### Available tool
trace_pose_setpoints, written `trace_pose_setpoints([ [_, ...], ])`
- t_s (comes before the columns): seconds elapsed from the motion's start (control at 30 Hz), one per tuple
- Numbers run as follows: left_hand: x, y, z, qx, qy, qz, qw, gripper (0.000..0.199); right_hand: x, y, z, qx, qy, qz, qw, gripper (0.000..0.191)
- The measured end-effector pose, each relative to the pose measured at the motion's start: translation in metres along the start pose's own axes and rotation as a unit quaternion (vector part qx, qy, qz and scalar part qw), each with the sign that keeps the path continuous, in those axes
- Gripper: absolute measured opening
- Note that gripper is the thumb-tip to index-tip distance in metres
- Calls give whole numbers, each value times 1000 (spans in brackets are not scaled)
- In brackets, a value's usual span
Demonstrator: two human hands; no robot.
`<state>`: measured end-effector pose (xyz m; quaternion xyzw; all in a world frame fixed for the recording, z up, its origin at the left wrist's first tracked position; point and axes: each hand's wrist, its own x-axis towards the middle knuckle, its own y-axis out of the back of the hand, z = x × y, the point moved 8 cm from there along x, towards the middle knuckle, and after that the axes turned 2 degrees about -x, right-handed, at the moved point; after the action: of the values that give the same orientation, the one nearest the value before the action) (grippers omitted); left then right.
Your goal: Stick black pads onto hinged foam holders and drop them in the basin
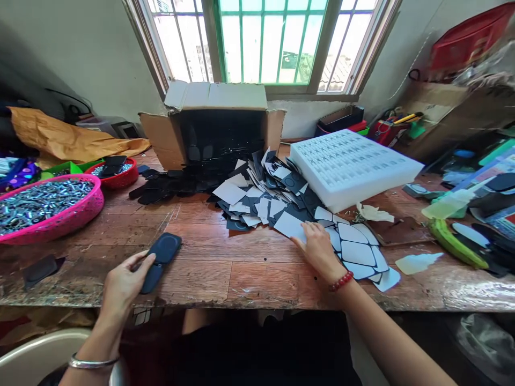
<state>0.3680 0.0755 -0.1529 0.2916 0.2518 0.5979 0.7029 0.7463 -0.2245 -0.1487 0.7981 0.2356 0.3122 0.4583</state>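
Observation:
My left hand (127,276) is closed on a dark folding pad (164,249), two hinged panels with a faint ring on the upper one. It is held by its left side, near the table's front edge. My right hand (316,244) has its thumb and fingers at the lower right edge of a white rectangular card (287,224); the fingertips are partly hidden. Beyond that card lies a loose heap of black and white cards (261,187). Beside my right wrist, white rounded sheets with black borders (356,249) overlap one another.
An open cardboard box (161,139) lies on its side, dark pieces (173,185) spilling out. White foam tray (350,185) stands behind the sheets. Pink basket (94,206) of metal parts and a red basket (126,177) sit left. A green banana (456,244) and a small bottle (416,262) lie right.

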Motion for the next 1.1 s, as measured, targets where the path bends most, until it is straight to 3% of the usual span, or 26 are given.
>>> trace_pose_setpoints([
  [0.13,12,5,-10,117,-4,0,993,34,5,-11,-5,-88,44,-21,995,12],
  [0.23,4,5,4,173,-92,68,978,33,4,-13,-12,-124,79,-16,989,17],
  [0.3,-11,-4,20,128,-173,91,972,32,2,-9,-18,-135,95,4,986,23],
  [0.43,-56,-53,58,-4,-313,-14,950,28,-11,-2,-41,-124,149,55,979,30],
  [0.57,-97,-101,84,-62,-347,-103,930,23,-33,-13,-74,-86,252,64,962,30],
  [0.7,-109,-121,98,-84,-360,-144,918,18,-42,-26,-85,-65,303,74,948,28],
  [0.77,-97,-120,101,-87,-349,-148,921,18,-41,-30,-82,-60,303,82,948,27],
  [0.87,-56,-112,107,-82,-311,-136,937,20,-40,-35,-74,-54,298,84,949,25],
  [1.1,92,-99,119,-107,-157,-43,981,10,-47,-47,-65,-48,286,98,952,28],
])
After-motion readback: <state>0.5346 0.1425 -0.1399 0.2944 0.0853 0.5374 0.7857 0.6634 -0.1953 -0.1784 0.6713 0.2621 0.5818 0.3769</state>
